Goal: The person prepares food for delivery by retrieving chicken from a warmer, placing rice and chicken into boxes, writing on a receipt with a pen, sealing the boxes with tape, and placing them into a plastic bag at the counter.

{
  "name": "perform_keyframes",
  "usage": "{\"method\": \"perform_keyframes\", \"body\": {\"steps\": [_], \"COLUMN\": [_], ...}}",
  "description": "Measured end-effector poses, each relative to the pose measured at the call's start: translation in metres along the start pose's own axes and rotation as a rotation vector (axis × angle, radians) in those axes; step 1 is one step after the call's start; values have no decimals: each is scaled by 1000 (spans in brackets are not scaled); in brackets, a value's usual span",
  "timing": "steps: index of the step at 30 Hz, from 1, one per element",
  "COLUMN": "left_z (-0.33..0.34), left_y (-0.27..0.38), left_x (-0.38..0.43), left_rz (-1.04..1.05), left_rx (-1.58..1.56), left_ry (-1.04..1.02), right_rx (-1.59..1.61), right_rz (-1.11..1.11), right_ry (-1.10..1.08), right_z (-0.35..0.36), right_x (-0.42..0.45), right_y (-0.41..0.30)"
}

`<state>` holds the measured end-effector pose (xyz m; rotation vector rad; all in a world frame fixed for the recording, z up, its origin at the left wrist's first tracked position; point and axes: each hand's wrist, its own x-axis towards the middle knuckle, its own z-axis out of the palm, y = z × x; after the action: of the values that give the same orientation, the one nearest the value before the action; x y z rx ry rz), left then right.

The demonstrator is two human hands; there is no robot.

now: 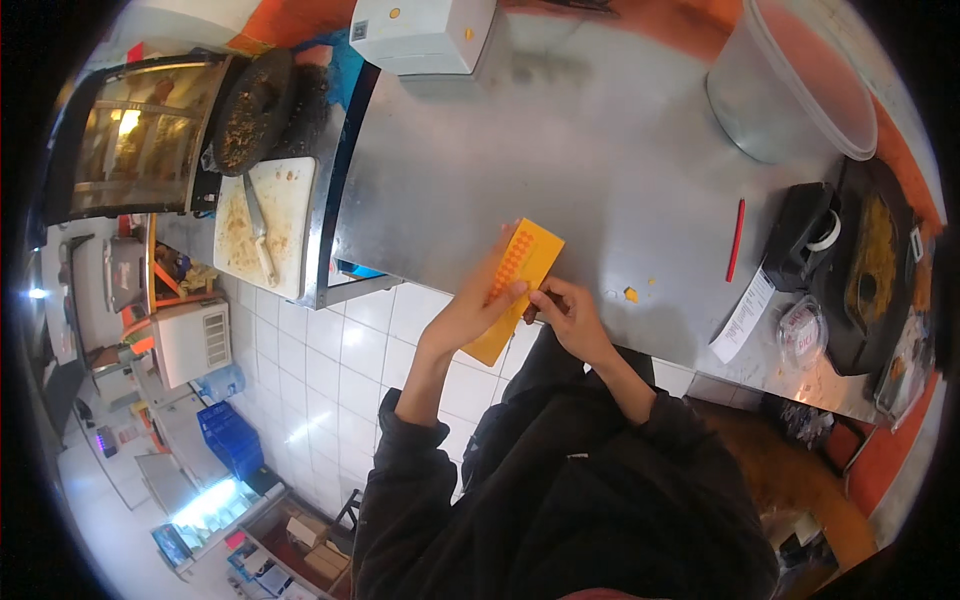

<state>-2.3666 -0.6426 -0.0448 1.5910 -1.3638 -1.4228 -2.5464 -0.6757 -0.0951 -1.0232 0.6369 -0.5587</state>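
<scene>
A flat yellow paper piece point(541, 251) with an orange pattern, perhaps a folded sleeve or bag, is held slantwise over the near edge of the steel table. My left hand point(480, 304) grips it from the left, thumb on its face and fingers partly behind it. At its right edge, my right hand point(566, 311) pinches it between thumb and fingers; what the fingertips do there is partly hidden. Small yellow scraps point(631, 295) lie on the steel table point(525, 150) to the right of my right hand. Farther right is a thin red stick-like item point(736, 240), perhaps a pen.
A white box point(424, 37) and a large clear plastic tub point(772, 90) stand at the back. At right are a black tape dispenser point(802, 232), a printed paper slip point(744, 315) and a clear plastic container point(802, 334). Left, a knife point(256, 217) rests on a stained cutting board point(289, 202).
</scene>
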Motion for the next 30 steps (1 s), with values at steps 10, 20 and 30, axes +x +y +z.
{"method": "perform_keyframes", "body": {"steps": [10,20,30], "left_z": [-2,2,13], "left_y": [14,25,10], "left_x": [4,0,0], "left_rz": [79,6,49], "left_rx": [27,9,-80], "left_ry": [-53,-66,-76], "right_rx": [-74,51,49], "right_rz": [11,20,-3], "right_ry": [-1,21,142], "right_z": [-6,-15,-9], "right_x": [-1,-7,-11], "right_y": [-8,-5,3]}}
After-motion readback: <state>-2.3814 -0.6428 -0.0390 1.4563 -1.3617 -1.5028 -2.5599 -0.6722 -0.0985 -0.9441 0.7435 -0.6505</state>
